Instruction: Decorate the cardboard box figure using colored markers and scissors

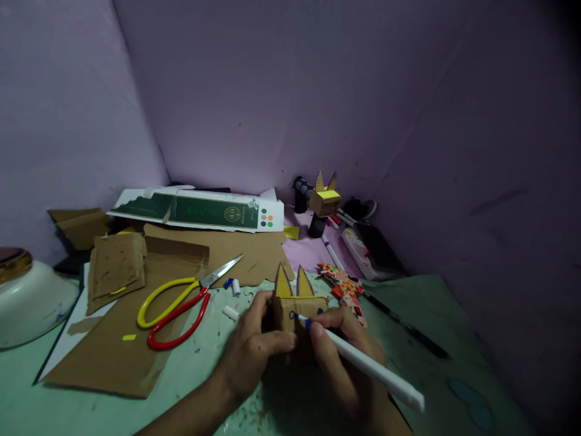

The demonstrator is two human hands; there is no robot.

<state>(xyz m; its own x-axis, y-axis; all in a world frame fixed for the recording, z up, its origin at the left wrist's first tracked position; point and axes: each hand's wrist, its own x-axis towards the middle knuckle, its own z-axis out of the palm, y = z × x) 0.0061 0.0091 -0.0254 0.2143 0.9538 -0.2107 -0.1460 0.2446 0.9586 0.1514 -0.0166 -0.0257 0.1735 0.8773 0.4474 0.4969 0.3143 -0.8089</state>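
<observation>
A small cardboard box [290, 315] with two pointed ears is held upright on the counter [91, 412], near its front edge. It is gripped at its left side by the left hand [254, 351], thumb laid across the front. A white marker [376, 372] is grasped in the right hand [347, 354], and its blue tip is pressed to the front face of the box.

The ears are already fixed on, filled in yellow and edged in a dark line. One small blue ring is seen drawn on the front; most of that face appears bare, so the drawing is judged to be at an early stage.

Yellow-and-red scissors [181, 303] are lain on cardboard sheets [113, 345] to the left, with loose marker caps [230, 312] just beside the left hand. A patterned paper piece [345, 284] is placed close behind the right hand. Further back, a finished eared cardboard figure [324, 200] and a flattened green carton [204, 211] are set by the wall. Nothing is found between the hands and the box.
</observation>
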